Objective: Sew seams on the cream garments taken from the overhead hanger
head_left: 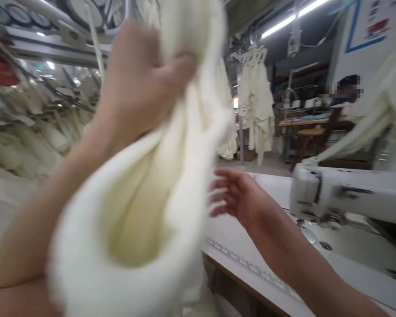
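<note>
Left hand grips bunched cream fabric while the open right hand hovers beside the sewing machine

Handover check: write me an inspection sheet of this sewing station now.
surface: white sewing table, measuring strip along its front edge
job's things: cream fabric, bunched and lifted; sewing machine head
clutter: cream cloth trailing behind the machine
grips: left hand closed on the fabric; right hand open, empty, over the table
cables: nothing seen
surroundings: hanging cream garments, heaped cream garments, wooden stool, a person beyond it
</note>
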Motion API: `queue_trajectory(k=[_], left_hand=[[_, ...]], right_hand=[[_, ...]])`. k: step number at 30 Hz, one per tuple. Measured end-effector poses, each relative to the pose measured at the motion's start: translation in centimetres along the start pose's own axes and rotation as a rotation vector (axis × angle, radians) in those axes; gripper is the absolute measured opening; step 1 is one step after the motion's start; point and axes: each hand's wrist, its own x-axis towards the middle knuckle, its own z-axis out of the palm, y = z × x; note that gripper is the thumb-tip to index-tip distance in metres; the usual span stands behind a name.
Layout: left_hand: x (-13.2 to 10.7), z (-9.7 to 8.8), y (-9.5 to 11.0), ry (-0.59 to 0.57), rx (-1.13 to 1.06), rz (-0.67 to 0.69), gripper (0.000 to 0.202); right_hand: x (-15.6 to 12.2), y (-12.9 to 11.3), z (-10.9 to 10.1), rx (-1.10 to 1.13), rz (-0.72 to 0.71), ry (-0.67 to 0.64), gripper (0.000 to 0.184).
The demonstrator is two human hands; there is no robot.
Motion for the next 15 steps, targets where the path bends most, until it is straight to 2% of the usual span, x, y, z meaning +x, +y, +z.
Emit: queue_trajectory(k=[2,3,6,8,11,12,13,15], left_hand=[[0.5,1.9,3.5,-0.025,0.161,0.143,0.056],[0.6,2.6,4.7,-0.037,0.227,0.168,0.052],[0.0,3.9,5.6,-0.01,0.385,0.18,0.047],[-1.2,4.5,4.6,0.024,0.446,0.168,0.047],[-4.5,5.8,1.9,-0.021,0.404,0.14,0.048],[-5.9,6.5,0.6,-0.085,0.34,0.099,0.051],[-7.5,7.3,-0.8,-0.191,0.25,0.037,0.053],[-11.0,9.2,-3.9,-0.477,-0.017,-0.151,0.056]], right_hand=[[2.3,-2.3,-0.1,0.046,0.006,0.119,0.043],[2.8,-3.2,-0.6,0.02,0.01,0.176,0.04],[1.7,-4.6,-2.7,-0.141,-0.036,0.341,0.03],[-0.2,-4.3,-3.8,-0.365,-0.056,0.398,0.03],[-2.4,-2.1,-5.0,-0.736,0.058,0.302,0.025],[-2.9,-1.1,-5.4,-0.734,0.129,0.253,0.024],[-3.5,-0.1,-6.0,-0.634,0.192,0.217,0.022],[-4.5,1.8,-7.4,-0.276,0.291,0.183,0.021]])
